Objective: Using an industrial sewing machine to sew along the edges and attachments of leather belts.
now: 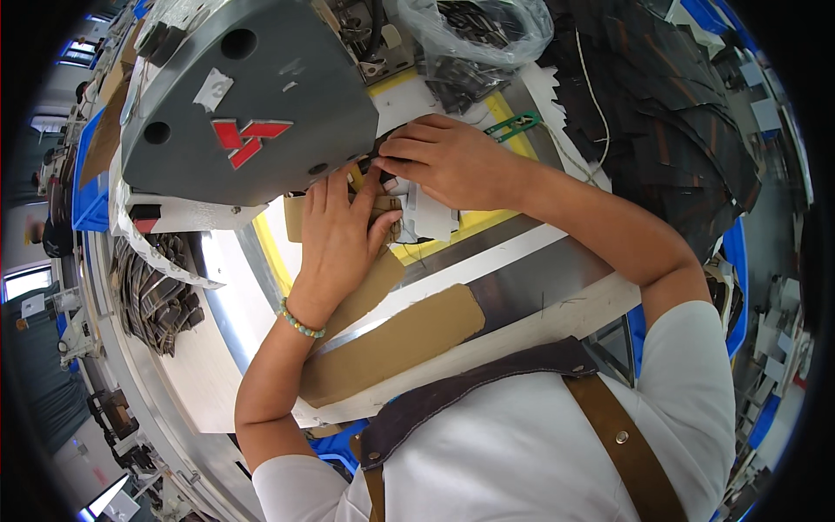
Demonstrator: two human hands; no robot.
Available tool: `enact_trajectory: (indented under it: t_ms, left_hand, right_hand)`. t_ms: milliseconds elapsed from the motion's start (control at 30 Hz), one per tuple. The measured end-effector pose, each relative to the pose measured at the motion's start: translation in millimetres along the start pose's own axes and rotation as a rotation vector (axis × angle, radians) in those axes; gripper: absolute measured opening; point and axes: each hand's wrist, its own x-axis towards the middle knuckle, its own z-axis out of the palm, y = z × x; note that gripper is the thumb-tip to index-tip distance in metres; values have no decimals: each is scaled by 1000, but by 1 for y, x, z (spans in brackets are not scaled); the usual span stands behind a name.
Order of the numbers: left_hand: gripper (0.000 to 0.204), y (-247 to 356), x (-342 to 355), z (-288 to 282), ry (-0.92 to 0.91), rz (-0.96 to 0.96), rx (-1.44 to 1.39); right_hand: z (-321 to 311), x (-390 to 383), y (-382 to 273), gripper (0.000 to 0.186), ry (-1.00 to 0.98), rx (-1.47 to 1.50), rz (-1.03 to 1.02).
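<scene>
My left hand (335,239) lies flat on a small tan piece (383,209) on the machine bed, fingers pointing toward the needle area under the grey sewing machine head (252,96). A bead bracelet (300,322) circles that wrist. My right hand (448,157) comes in from the right, fingers curled and pinching the work right beside the machine head. White pieces (430,217) lie just below my right hand. Where the needle meets the work is hidden by both hands.
A clear bag of dark parts (487,35) sits behind the machine, a big pile of dark cut pieces (670,104) at the right. Green snips (515,126) lie near my right wrist. Cardboard strips (391,344) cover the table's front edge; striped pieces (161,300) are stacked at left.
</scene>
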Motion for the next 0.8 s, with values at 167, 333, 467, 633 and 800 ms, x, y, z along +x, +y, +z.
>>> enact_trajectory:
  t_ms: [167,333,467,633,800]
  left_hand:
    - [59,-10,-9,-2,13,12,-39]
    - [60,-14,-12,-4,67,3,3]
    - [58,-9,-5,-8,6,-26,30]
    - [59,-12,2,-6,-8,33,32]
    - [64,-16,3,0,-26,49,71]
  right_hand:
    - [0,-2,4,35,-12,-51,13]
    - [0,-1,1,34,0,-74,28]
    - [-1,1,-2,34,-3,-116,22]
    - [1,-2,-2,37,-12,-132,29]
    - [-7,0,-10,45,-44,-85,101]
